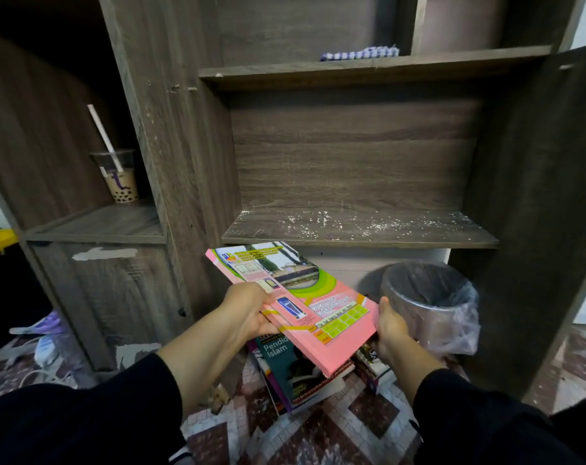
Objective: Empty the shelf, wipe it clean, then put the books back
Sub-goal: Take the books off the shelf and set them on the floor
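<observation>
I hold a pink book (318,307) flat in front of me, below the shelf. My left hand (248,312) grips its left edge, and my right hand (390,333) grips its right edge. Under it, a pile of books (285,367) lies on the floor, with a dark teal cover on top. The middle shelf board (358,229) of the dark wooden bookcase holds no books and is speckled with white dust. A blue-and-white checked cloth (360,53) lies on the shelf above.
A grey waste bin (429,303) lined with a clear plastic bag stands under the shelf, just right of my right hand. A bubble tea cup (119,176) with a straw sits in the left compartment. Purple-white shoes (47,333) lie on the patterned floor at left.
</observation>
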Tool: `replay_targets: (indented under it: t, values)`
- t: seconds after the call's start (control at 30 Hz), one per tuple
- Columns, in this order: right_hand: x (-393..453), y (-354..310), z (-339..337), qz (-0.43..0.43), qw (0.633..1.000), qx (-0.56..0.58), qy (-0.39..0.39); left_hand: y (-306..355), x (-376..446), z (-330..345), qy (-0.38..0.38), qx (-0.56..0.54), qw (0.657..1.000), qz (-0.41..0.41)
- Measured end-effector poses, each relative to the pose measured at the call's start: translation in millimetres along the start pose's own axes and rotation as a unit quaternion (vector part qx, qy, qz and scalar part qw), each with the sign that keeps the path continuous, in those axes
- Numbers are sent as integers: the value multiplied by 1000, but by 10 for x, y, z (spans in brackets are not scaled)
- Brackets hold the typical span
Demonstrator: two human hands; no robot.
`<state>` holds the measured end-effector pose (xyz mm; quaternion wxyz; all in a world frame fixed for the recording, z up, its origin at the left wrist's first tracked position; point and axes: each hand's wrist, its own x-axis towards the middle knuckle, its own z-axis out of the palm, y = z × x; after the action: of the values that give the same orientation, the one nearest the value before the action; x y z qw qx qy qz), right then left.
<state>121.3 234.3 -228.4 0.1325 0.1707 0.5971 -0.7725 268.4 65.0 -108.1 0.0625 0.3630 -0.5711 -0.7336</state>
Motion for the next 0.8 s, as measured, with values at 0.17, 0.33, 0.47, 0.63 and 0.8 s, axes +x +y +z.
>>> replay_targets:
  t: [0.17, 0.33, 0.47, 0.63, 0.8]
  values:
    - [108, 96, -117, -5, 999, -34, 16, -102, 177, 39, 9, 23, 999, -37]
    - [323, 215, -59, 33, 998, -36, 25, -103, 478, 29, 3, 29, 997, -77]
    - [307, 250, 59, 70, 997, -23, 1, -134, 811, -19, 10, 39, 995, -87]
    - [477, 487, 194, 92, 995, -37, -12, -295, 1267, -119, 61, 68, 989, -118]
    - [671, 659, 247, 141, 989, -51, -2, -500, 1674, -176, 51, 87, 984, -150]
